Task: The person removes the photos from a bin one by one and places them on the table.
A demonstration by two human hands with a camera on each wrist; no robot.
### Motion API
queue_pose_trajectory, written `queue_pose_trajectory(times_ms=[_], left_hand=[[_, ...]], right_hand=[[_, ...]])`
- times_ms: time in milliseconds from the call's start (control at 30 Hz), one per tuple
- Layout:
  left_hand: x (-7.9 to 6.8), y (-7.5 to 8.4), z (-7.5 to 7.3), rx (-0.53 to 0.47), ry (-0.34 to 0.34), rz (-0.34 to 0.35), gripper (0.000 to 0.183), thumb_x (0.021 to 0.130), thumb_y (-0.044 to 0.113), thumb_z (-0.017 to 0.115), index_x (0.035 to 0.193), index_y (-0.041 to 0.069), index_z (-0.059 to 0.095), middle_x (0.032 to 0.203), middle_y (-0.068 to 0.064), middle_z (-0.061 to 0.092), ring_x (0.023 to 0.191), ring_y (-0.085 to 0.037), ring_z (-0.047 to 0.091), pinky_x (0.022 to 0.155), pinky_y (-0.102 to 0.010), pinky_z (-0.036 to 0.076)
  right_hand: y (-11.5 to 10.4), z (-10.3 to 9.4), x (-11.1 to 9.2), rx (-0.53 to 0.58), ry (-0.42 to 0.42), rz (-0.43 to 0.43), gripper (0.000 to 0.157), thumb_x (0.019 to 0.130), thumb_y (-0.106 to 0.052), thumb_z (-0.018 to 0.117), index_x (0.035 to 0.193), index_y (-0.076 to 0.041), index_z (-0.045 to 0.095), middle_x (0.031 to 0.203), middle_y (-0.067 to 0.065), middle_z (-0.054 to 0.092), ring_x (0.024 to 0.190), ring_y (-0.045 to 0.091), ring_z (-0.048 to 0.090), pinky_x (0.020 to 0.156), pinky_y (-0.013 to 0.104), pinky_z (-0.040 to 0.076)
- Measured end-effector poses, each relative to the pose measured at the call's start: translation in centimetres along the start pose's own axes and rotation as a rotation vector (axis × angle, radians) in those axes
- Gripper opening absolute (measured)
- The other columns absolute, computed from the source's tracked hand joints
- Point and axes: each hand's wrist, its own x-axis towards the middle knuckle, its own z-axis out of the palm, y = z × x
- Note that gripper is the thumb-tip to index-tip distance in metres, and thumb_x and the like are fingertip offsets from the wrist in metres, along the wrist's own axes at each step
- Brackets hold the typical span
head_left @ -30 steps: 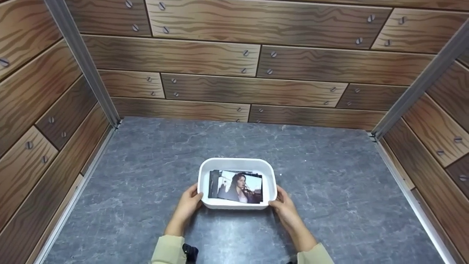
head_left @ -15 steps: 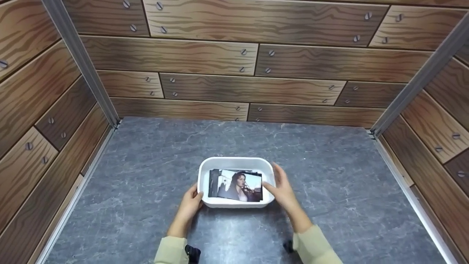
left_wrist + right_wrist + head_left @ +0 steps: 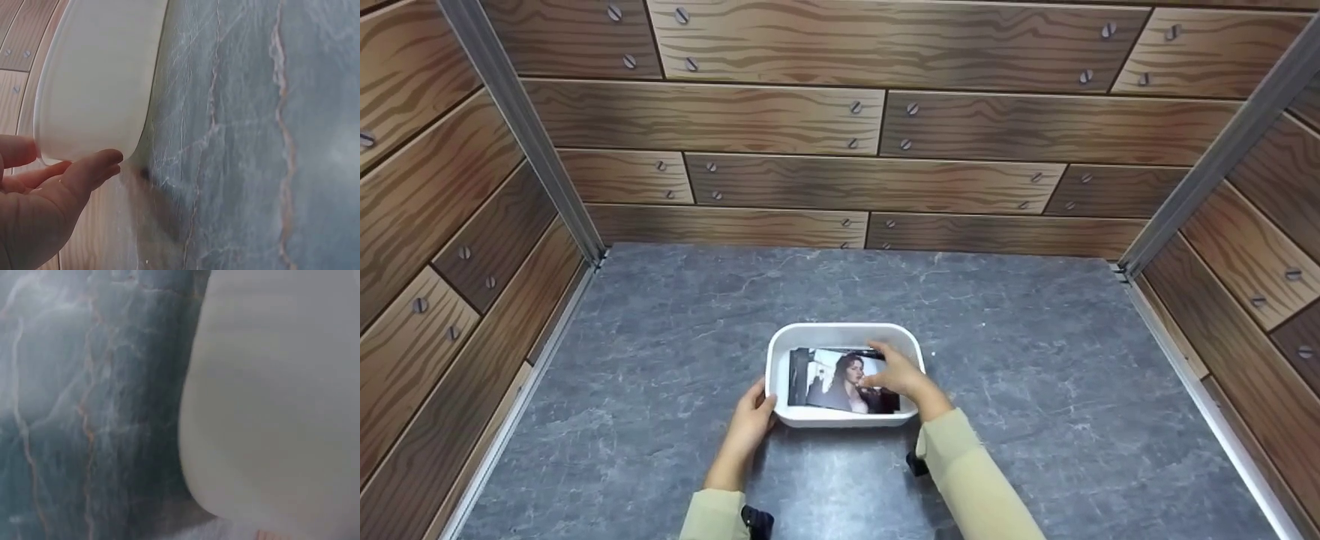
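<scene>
A white plastic tub (image 3: 844, 421) stands on the grey marbled surface, with a small stack of photo prints inside. The top photo (image 3: 831, 394) shows a long-haired person, and dark edges of other prints stick out beneath it. At the tub's left end my left hand (image 3: 748, 426) holds the wall; the left wrist view shows its thumb and fingers (image 3: 93, 169) against the tub's corner. My right hand (image 3: 904, 375) reaches inside over the right part of the photos, thumb and fingers spread. Whether its fingertips touch the prints I cannot tell. Only the tub's outer wall (image 3: 270, 410) appears in the right wrist view.
Wood-patterned panels (image 3: 780, 180) wall in the back and both sides. Grey metal posts (image 3: 540, 150) run up the two rear corners. Pale strips (image 3: 521, 397) edge the marbled surface (image 3: 1057, 390) at left and right.
My right hand has let go of the tub's right end, risen over the rim and moved left above the photos. The left hand and the tub have stayed almost in place.
</scene>
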Motion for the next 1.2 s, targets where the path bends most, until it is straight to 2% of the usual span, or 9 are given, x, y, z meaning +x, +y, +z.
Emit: queue_pose_trajectory(times_ms=[100, 167, 333, 500, 733, 933, 1133, 1200], left_hand=[[-0.13, -0.14, -0.15, -0.008, -0.010, 0.016, 0.050, 0.102, 0.002, 0.037, 0.146, -0.015, 0.022, 0.147, -0.037, 0.030, 0.136, -0.046, 0.036, 0.109, -0.054, 0.038], [-0.09, -0.21, -0.20, -0.019, -0.014, 0.024, 0.050, 0.102, 0.002, 0.037, 0.146, -0.014, 0.022, 0.147, -0.037, 0.030, 0.136, -0.046, 0.036, 0.110, -0.053, 0.038], [0.00, -0.30, -0.23, -0.024, -0.008, 0.024, 0.049, 0.101, 0.002, 0.037, 0.146, -0.014, 0.023, 0.146, -0.037, 0.032, 0.135, -0.045, 0.037, 0.109, -0.053, 0.040], [0.00, -0.31, -0.25, -0.025, 0.005, 0.026, 0.049, 0.101, 0.002, 0.038, 0.146, -0.013, 0.025, 0.146, -0.036, 0.033, 0.135, -0.044, 0.039, 0.109, -0.052, 0.041], [-0.13, -0.39, -0.25, -0.029, -0.005, 0.045, 0.049, 0.101, 0.002, 0.038, 0.146, -0.015, 0.024, 0.146, -0.037, 0.032, 0.135, -0.045, 0.037, 0.109, -0.052, 0.041], [-0.05, -0.41, -0.26, -0.056, -0.017, 0.054, 0.049, 0.101, 0.000, 0.036, 0.146, -0.016, 0.022, 0.148, -0.038, 0.027, 0.137, -0.046, 0.032, 0.111, -0.053, 0.037], [-0.19, -0.38, -0.25, -0.053, -0.013, 0.050, 0.050, 0.101, 0.001, 0.037, 0.146, -0.016, 0.021, 0.148, -0.038, 0.027, 0.137, -0.046, 0.032, 0.111, -0.054, 0.036], [-0.33, -0.28, -0.18, -0.046, -0.009, 0.052, 0.050, 0.102, 0.002, 0.037, 0.146, -0.016, 0.022, 0.148, -0.038, 0.027, 0.137, -0.046, 0.032, 0.111, -0.053, 0.036]], right_hand=[[0.22, 0.24, 0.08, -0.020, -0.010, 0.012, 0.078, 0.074, -0.003, 0.079, 0.142, 0.003, 0.042, 0.148, 0.029, 0.037, 0.138, 0.044, 0.032, 0.117, 0.052, 0.028], [0.33, 0.35, 0.10, -0.053, -0.006, -0.010, 0.076, 0.071, -0.001, 0.080, 0.139, 0.004, 0.046, 0.146, 0.030, 0.039, 0.137, 0.044, 0.034, 0.117, 0.052, 0.029], [0.56, 0.42, -0.01, -0.125, -0.005, -0.138, 0.065, 0.065, 0.002, 0.082, 0.125, 0.007, 0.058, 0.131, 0.027, 0.053, 0.127, 0.041, 0.046, 0.113, 0.049, 0.036], [0.58, 0.46, -0.11, -0.155, -0.046, -0.249, 0.052, 0.065, 0.003, 0.082, 0.114, 0.007, 0.066, 0.113, 0.022, 0.061, 0.112, 0.039, 0.055, 0.105, 0.048, 0.043], [0.66, 0.61, -0.22, -0.145, -0.050, -0.225, 0.053, 0.067, 0.003, 0.080, 0.117, 0.010, 0.063, 0.109, 0.020, 0.058, 0.107, 0.036, 0.055, 0.102, 0.048, 0.045], [0.75, 0.78, -0.07, -0.166, -0.036, -0.232, 0.045, 0.070, 0.004, 0.078, 0.113, 0.009, 0.065, 0.105, 0.019, 0.058, 0.099, 0.033, 0.055, 0.097, 0.046, 0.048], [0.89, 0.87, -0.09, -0.188, -0.013, -0.260, 0.039, 0.070, 0.003, 0.076, 0.108, 0.007, 0.068, 0.102, 0.018, 0.061, 0.097, 0.032, 0.058, 0.094, 0.046, 0.049], [0.82, 0.89, -0.06, -0.175, 0.003, -0.246, 0.036, 0.071, 0.002, 0.076, 0.106, 0.005, 0.068, 0.101, 0.016, 0.062, 0.095, 0.030, 0.058, 0.092, 0.044, 0.049]])
